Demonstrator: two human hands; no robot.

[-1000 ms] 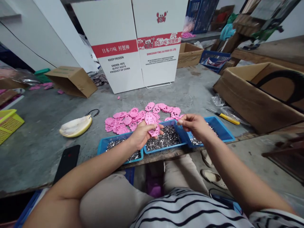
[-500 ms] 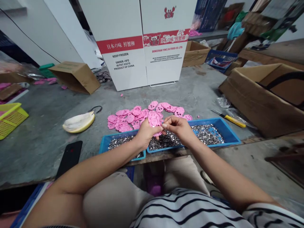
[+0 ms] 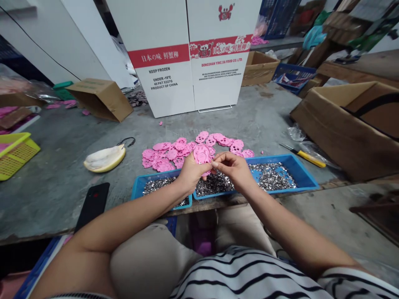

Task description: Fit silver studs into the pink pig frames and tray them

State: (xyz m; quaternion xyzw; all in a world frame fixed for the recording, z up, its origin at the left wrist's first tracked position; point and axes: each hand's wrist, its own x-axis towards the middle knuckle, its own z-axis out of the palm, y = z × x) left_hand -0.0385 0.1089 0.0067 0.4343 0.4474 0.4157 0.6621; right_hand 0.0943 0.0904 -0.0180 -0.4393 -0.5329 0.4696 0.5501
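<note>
My left hand (image 3: 190,171) is closed on a pink moulded piece (image 3: 202,153) with a raised oval outline, held upright above the trays. The fingertips of my right hand (image 3: 232,167) are pinched together at the piece's lower right edge; whatever sits between them is too small to make out. Below my hands stand a small blue tray (image 3: 137,187) and a longer blue tray (image 3: 307,179), both holding many small shiny metal parts (image 3: 271,176). Just behind them lies a heap of similar pink pieces (image 3: 163,158), with more pink pieces (image 3: 220,139) spread to the right.
A white carton (image 3: 171,97) stands behind the pink pieces. To the left are a pomelo-like rind (image 3: 106,160), a black phone (image 3: 93,203) and a yellow basket (image 3: 18,155). A yellow-handled screwdriver (image 3: 307,158) and an open cardboard box (image 3: 339,124) are on the right.
The pink piece has turned slightly in my left hand. My right fingertips stay pinched at its edge. The whole view has shifted a little.
</note>
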